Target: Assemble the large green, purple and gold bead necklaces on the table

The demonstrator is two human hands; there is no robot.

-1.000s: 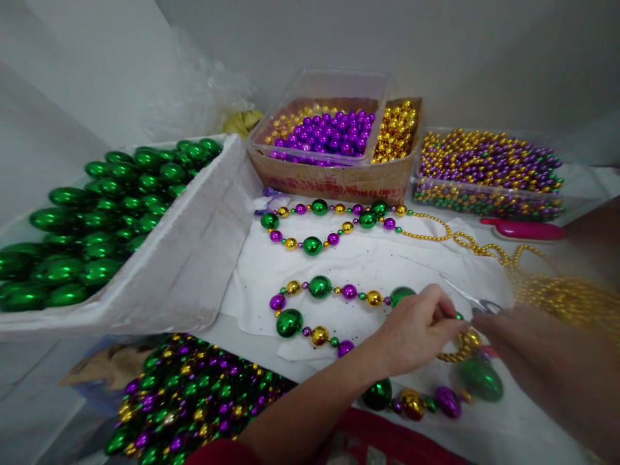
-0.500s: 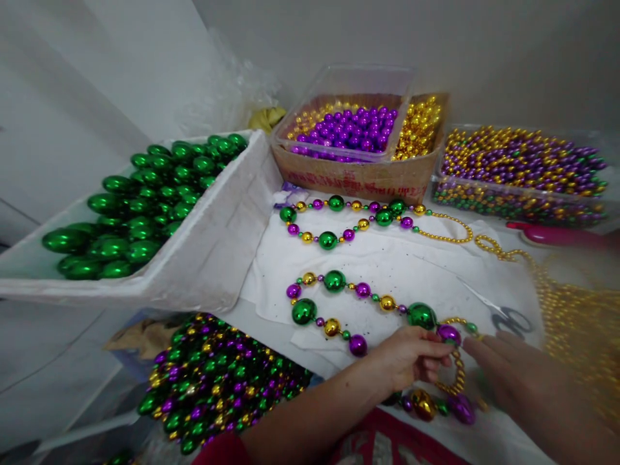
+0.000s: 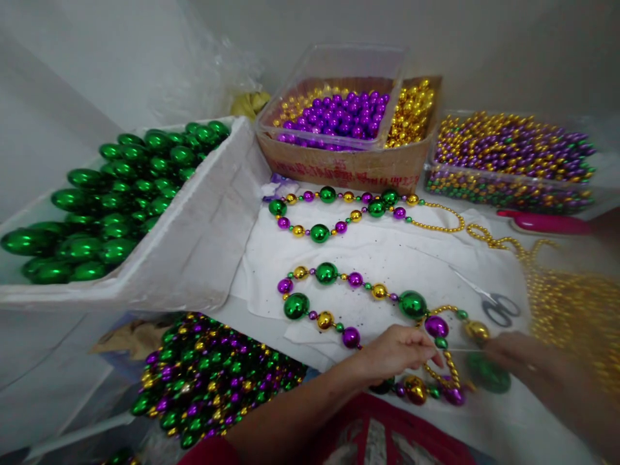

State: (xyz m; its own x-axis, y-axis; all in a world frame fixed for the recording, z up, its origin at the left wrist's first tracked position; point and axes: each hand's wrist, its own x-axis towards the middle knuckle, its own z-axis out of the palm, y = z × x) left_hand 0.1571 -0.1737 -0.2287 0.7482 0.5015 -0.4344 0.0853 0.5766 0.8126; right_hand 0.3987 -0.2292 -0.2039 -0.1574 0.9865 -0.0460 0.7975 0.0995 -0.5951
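My left hand is at the lower middle of the white cloth, with thumb and fingers pinched together on a thin thread. That thread runs to the right toward my right hand, which is smeared by motion. A bead necklace of green, gold and purple balls lies in a loop around my left hand. One purple bead and a small green bead sit just beyond its fingertips. Near my right fingers are a gold bead and a blurred large green bead.
Another necklace lies farther back. Scissors and gold bead strands are at the right, below a pink-handled tool. A foam box of green balls stands left; bead-filled containers line the back. Finished-looking strands hang below.
My left hand has let the purple bead slip from its fingertips and moved slightly left and down. My right hand has moved right, and gold and green beads now show beside it. The view has shifted slightly.
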